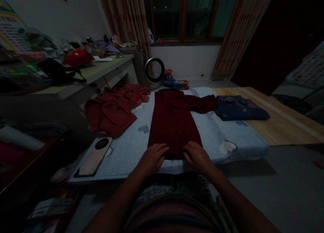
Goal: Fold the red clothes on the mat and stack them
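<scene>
A dark red long-sleeved garment [174, 121] lies flat, with one side folded in and a sleeve reaching out to the right. My left hand [154, 157] rests on its lower left corner, fingers stretched over the cloth. On the lower right corner lies my right hand [198, 155], its fingers slightly bent and spread on the fabric. Both thumbs point inward near the hem. Beneath is a pale blue cover [131, 145] with heart shapes. A crumpled rust-red garment [113, 108] lies at the left, and a folded blue garment [240, 107] at the right, near the sleeve's end.
A pinkish flat case with a dark round patch [95, 157] lies at the front left of the cover. A wooden board [278, 121] extends to the right. On the left stands a cluttered desk [101, 69]. A round-framed fan [154, 70] stands beyond, below the window.
</scene>
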Motion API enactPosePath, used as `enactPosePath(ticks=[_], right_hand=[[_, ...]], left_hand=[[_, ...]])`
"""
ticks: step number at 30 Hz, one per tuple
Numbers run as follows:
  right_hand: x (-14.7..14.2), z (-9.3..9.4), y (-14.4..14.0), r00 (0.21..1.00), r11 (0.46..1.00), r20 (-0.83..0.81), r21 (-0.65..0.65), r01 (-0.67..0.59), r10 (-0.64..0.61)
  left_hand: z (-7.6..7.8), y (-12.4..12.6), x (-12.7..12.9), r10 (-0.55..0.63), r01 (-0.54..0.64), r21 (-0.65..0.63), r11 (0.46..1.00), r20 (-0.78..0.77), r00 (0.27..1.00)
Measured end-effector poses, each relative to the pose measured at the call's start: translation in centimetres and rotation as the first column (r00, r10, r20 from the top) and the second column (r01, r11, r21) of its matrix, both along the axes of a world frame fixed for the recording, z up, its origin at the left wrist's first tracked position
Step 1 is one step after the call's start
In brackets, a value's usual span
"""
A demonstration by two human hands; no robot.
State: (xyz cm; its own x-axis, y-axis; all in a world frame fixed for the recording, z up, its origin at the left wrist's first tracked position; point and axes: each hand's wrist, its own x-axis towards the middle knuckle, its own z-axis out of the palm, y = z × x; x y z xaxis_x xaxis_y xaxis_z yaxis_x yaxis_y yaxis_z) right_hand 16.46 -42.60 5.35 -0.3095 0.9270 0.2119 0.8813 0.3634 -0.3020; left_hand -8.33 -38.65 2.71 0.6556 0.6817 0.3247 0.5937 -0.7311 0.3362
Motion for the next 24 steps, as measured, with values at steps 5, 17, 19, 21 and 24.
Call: enactPosePath(ticks=[5, 17, 19, 21, 24], right_hand=[[-0.8, 0.3, -0.3, 0.998, 0.997, -0.064, 0.079, -0.007, 0.012], [-0.8, 0.8, 0.6, 0.971, 0.993, -0.224, -0.06, -0.101, 0.085], [0.2, 1.1, 1.6, 0.959, 1.0, -0.284, 0.003, -0.001, 0.002], [1.0, 1.1, 2.6, 0.955, 0.981, -0.25, 0.074, 0.182, -0.158], [1.5, 0.7, 3.7, 0.93, 0.932, -0.123, 0.07, 0.355, -0.345]], left_hand=[[0.5, -0.1, -0.3, 0.013, -0.023, 0.128, 0.991, 0.077, 0.997], [3.4, -0.6, 0.2, -0.003, -0.016, -0.174, 0.985, -0.107, 0.994], [4.3, -0.1, 1.2, -0.013, 0.001, -0.192, 0.981, -0.061, 0.998], [4.8, 0.5, 2.4, -0.008, 0.005, -0.173, 0.985, -0.017, 1.0], [4.5, 1.2, 4.4, -0.017, 0.02, -0.149, 0.989, 0.018, 1.0]])
